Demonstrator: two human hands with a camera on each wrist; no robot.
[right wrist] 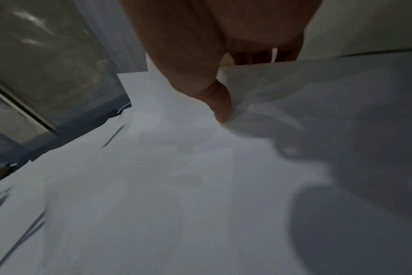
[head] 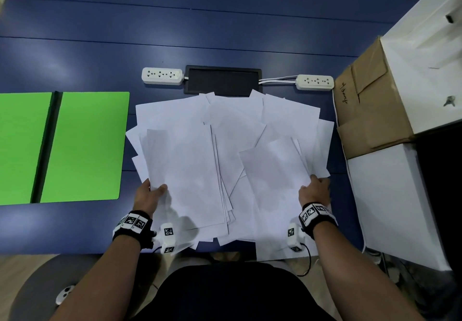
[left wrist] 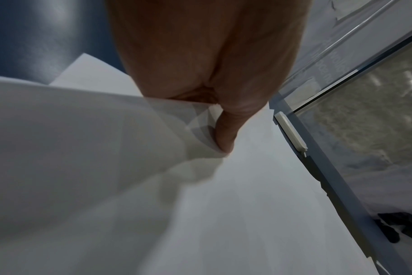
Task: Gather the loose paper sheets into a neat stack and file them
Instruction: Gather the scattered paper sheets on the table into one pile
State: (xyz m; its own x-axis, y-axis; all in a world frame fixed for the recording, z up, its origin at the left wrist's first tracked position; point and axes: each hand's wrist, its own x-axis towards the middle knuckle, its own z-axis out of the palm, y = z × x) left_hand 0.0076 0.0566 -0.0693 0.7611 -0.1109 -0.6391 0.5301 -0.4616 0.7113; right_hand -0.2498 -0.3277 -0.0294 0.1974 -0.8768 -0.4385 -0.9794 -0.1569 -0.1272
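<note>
Our left hand (head: 149, 194) pinches a thin bundle of smooth white paper sheets (head: 185, 170), thumb (left wrist: 226, 130) on top. Our right hand (head: 315, 189) grips a second bundle (head: 275, 170) the same way. Both lie on the overlapping loose sheets (head: 232, 115) at centre frame on the matte blue table (head: 100, 45). At left the glossy green folder (head: 85, 145) lies open; two white power strips (head: 162, 76) sit above.

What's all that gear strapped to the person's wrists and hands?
Both arms are bare. The left hand and right hand wear nothing. Each wrist carries a black band set with white black-patterned square tags, plus a small white tagged block trailing a thin black cable.
</note>
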